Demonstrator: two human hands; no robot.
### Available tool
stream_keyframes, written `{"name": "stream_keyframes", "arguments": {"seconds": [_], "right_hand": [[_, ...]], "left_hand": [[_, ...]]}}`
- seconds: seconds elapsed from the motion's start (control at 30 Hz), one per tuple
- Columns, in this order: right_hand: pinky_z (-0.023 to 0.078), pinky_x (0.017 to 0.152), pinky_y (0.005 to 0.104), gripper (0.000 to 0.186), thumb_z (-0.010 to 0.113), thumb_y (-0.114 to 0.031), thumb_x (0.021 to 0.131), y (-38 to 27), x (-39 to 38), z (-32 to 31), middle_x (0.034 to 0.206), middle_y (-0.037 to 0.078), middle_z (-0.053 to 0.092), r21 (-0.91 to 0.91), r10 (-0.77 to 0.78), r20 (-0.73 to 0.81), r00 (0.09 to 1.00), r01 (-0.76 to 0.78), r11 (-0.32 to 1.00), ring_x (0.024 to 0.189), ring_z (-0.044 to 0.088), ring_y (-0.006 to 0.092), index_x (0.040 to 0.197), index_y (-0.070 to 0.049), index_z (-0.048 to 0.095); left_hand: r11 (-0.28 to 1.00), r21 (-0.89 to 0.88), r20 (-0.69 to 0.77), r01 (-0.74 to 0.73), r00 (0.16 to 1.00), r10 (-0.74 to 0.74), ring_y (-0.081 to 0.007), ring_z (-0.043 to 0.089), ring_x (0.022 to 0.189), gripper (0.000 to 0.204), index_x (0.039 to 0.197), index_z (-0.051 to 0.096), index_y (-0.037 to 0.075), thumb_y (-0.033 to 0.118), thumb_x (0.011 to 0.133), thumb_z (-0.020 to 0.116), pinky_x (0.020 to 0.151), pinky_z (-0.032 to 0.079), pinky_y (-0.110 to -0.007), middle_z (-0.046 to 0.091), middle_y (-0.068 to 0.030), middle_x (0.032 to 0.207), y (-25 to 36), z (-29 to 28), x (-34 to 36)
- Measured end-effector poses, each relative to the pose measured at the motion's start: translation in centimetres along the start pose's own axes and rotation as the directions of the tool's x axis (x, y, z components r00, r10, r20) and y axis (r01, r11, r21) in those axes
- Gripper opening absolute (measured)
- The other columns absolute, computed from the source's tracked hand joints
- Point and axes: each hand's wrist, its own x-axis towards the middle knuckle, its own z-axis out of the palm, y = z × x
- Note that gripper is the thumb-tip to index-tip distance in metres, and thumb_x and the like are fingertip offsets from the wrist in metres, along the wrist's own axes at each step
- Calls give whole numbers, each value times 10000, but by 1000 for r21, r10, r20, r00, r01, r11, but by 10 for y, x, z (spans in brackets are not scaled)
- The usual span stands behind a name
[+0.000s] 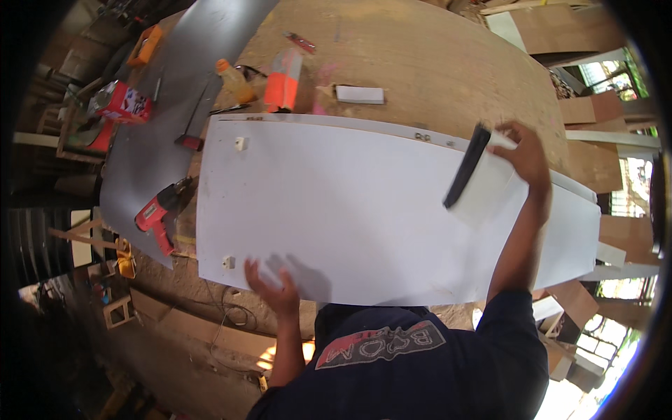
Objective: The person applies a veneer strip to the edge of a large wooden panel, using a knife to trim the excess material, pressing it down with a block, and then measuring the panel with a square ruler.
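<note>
Right hand (526,157): fingers clamped on black-edged piece (466,168). Piece lies left of them, long axis slanting near-left over white panel (350,217). Left hand (280,294) well apart, fingers spread.

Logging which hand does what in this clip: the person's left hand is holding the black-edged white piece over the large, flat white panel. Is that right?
Not quite: the right hand is holding the black-edged white piece over the panel, as the head view shows.
</note>
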Motion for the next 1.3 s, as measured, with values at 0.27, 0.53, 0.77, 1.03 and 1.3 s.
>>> {"name": "stream_keyframes", "arguments": {"seconds": [0.27, 0.53, 0.77, 1.03, 1.3], "right_hand": [[598, 967, 472, 515, 940, -194, 780, 90, -119, 94, 1164, 237, 793, 1, 195, 40, 980, -195, 981, 1106, 765, 415, 1229, -45, 736], [554, 1044, 542, 610, 834, -274, 930, 169, -193, 63, 1263, 268, 757, -113, 297, 54, 953, -290, 950, 1210, 701, 481, 1485, -120, 636], [577, 1027, 521, 599, 859, -367, 898, 368, -245, -32, 1238, 232, 784, -368, 438, -236, 868, -496, 786, 1200, 730, 431, 1432, -153, 691], [593, 936, 513, 617, 816, -557, 899, 205, -271, 86, 1191, 113, 800, -245, 173, 104, 979, -143, 959, 1041, 777, 371, 1393, -205, 702], [593, 904, 532, 505, 832, -315, 917, 90, -335, 134, 1050, 170, 782, -16, -225, 427, 876, 256, 967, 1009, 775, 392, 1298, -50, 631]], "left_hand": [[724, -43, 567, -688, 580, 585, -454, 211, 1680, 951, 1704, 304, -52, 558, 1043, 610, 1358, 109, -648, 292, -288, 1781, 133, 178, 58], [472, -343, 622, -812, 180, 762, -393, 200, 1695, 936, 1727, 294, -5, 592, 1056, 558, 1379, 123, -591, 256, -244, 1808, 233, 207, -93], [648, -67, 699, -758, 428, 573, -403, 212, 1694, 916, 1725, 325, 28, 510, 1026, 668, 1374, 128, -583, 270, -233, 1810, 135, 89, -140], [744, 170, 590, -646, 672, 448, -421, 158, 1703, 917, 1752, 275, 54, 624, 1080, 529, 1373, 90, -569, 246, -241, 1817, 112, 77, -145], [764, 178, 564, -621, 700, 438, -398, 184, 1700, 949, 1756, 276, 80, 673, 1062, 534, 1377, 98, -565, 253, -232, 1816, 105, 82, -144]]}}
